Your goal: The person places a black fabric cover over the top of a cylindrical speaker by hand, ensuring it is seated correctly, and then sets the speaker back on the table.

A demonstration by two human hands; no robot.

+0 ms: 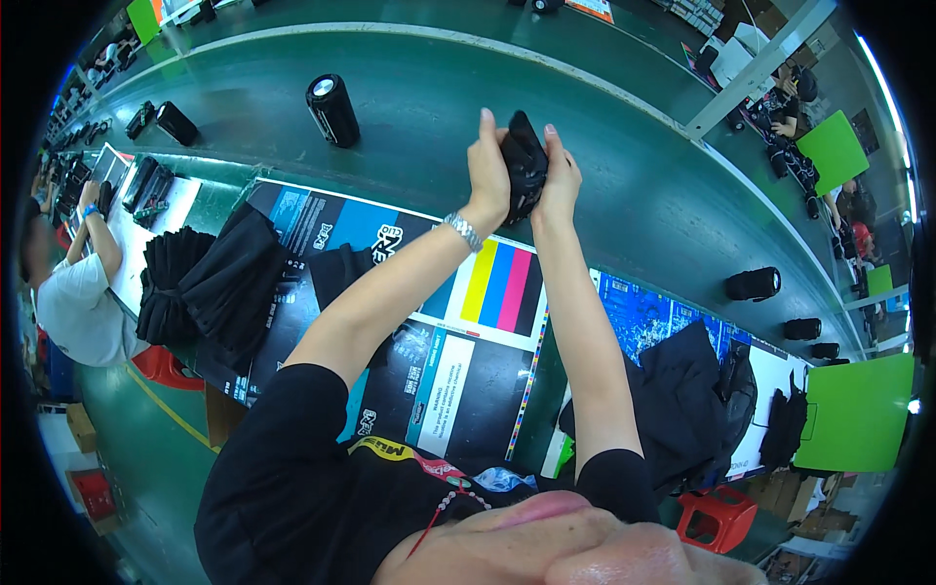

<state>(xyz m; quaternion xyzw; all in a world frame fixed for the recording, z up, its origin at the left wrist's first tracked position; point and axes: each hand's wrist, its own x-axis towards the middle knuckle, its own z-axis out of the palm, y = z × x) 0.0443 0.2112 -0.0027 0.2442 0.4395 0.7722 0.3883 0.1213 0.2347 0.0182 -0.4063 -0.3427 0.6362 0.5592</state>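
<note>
Between my two hands, out over the green conveyor belt (409,107), I hold a black item in a dark, creased covering (524,168), which looks like a cloth pouch with a pointed top. My left hand (490,175), with a silver bracelet at the wrist, presses its left side. Against its right side lies my right hand (558,183), thumb pointing up. Whatever is inside the covering is hidden. Left of my hands, a black cylindrical speaker (333,110) with a pale round end stands on the belt.
Stacked black cloth pouches (229,283) lie on printed sheets (458,390) at left; more black cloth (678,390) is at right. Other speakers (753,284) sit along the belt. A metal post (756,73) rises beyond. A co-worker in white (88,292) works at far left. A red stool (717,517) stands below right.
</note>
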